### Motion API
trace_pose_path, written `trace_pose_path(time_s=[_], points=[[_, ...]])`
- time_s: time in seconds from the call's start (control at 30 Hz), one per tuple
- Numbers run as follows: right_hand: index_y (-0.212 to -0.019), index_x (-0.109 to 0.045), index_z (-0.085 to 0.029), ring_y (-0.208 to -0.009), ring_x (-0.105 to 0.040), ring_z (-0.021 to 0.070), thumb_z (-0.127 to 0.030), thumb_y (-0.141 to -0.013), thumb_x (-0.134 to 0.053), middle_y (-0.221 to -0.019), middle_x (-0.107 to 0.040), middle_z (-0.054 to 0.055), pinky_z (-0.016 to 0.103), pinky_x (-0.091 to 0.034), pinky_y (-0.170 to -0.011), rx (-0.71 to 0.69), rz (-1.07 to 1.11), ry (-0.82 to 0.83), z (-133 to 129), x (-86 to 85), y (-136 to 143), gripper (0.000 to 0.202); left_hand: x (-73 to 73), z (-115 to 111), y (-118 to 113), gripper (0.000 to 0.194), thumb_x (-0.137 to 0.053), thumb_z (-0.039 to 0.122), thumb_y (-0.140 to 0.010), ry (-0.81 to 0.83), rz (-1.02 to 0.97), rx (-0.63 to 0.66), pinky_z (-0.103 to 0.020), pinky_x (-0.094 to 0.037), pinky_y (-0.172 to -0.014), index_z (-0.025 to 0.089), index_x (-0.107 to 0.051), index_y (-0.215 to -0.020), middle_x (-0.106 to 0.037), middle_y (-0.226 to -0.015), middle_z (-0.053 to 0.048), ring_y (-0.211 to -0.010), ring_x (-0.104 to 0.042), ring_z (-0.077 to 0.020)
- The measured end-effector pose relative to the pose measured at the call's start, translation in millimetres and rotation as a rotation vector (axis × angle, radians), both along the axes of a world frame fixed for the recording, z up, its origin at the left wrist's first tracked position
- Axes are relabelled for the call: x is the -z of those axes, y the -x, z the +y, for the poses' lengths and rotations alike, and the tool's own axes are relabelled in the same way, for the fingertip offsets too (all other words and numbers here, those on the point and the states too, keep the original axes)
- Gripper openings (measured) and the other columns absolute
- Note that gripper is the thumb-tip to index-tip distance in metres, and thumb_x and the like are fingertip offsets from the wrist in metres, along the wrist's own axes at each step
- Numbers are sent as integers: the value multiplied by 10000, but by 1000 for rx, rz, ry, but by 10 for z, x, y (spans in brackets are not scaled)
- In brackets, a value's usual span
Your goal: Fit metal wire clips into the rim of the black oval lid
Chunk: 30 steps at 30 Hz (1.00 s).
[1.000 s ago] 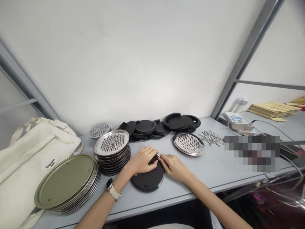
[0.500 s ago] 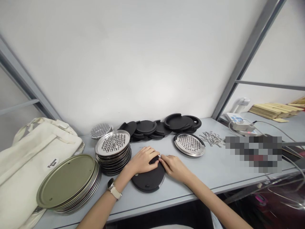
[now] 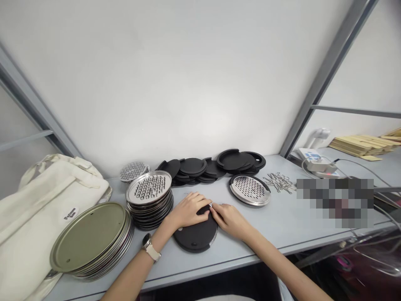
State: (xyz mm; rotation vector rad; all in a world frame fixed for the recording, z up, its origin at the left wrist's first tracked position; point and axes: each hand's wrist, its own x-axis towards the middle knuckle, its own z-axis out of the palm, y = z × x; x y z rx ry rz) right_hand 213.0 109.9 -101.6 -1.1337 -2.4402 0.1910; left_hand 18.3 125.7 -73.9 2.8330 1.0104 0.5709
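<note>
A black round disc [image 3: 196,239] lies on the table in front of me, with a strip of metal showing at its right edge. My left hand [image 3: 190,210] presses on its upper part, fingers bent over the far edge and thumb on the face. At the disc's upper right edge my right hand [image 3: 228,218] is closed in a pinch on a small shiny metal piece [image 3: 211,205]. Its shape is mostly hidden by the fingers. Beyond my right hand sits a round metal grater [image 3: 249,189] with a black rim. Small metal clips [image 3: 280,182] are heaped farther right.
Left of the disc stands a stack of round graters [image 3: 149,190], with a stack of olive-green round plates [image 3: 90,234] nearer me. Black round holders [image 3: 192,166] line the wall. A cream bag [image 3: 34,213] lies at far left. Cables and a white power strip [image 3: 318,164] are at right.
The view shifts very slightly. Both hands keep the same hold on the disc and the small metal piece; no object has visibly moved.
</note>
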Motion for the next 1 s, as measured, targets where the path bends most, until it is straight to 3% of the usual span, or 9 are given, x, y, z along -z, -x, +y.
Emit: trace_pose_path(time_s=[0.23, 0.5, 1.0], points=[[-955, -516, -167, -612, -549, 159, -244, -954, -304, -689, -597, 29, 254, -321, -585, -9, 12, 12, 11, 26, -12, 226, -9, 1, 0, 302, -523, 214, -860, 18, -9, 22, -320, -361, -913, 233, -539, -1161, -579, -994, -22, -989, -500, -182], [-781, -486, -186, -563, -507, 147, -249, -951, -307, -611, -539, 5, 255, -282, -559, 12, -10, -8, 3, 17, -4, 255, 11, -1, -6, 360, -507, 244, -858, 10, -25, -5, -368, -373, -913, 204, -497, -1216, -585, -1036, -56, -1007, -505, -217], [-853, -510, -172, -576, -512, 148, -236, -948, -312, -647, -567, 18, 254, -285, -565, 13, -28, -3, 6, 15, -1, 229, 11, -4, -8, 417, -496, 227, -866, 19, -10, 7, -364, -370, -915, 239, -455, -1281, -588, -1037, -42, -1008, -506, -207]])
